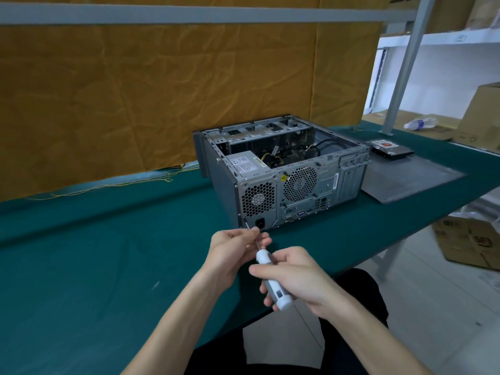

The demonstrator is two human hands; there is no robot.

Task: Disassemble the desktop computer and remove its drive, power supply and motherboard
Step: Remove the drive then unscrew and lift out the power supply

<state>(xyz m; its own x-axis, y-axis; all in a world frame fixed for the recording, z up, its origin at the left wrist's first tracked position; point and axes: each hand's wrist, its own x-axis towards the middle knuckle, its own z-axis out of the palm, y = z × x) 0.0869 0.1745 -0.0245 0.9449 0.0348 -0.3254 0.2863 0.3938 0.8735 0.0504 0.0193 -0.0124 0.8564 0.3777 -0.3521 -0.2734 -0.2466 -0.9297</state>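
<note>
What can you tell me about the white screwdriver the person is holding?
The screwdriver has a chunky white and grey handle, plastic by the look of it, with a dark button on its side, and a thin metal shaft. It slants up and to the left toward the bottom corner of the computer case. The right hand wraps around the handle, while the left hand pinches the shaft near its tip, which rests at the case's back panel beside the power socket.

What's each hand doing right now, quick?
Left hand: closed, fingertips pinching the screwdriver shaft near its tip.
Right hand: closed around the screwdriver's white handle.
</note>
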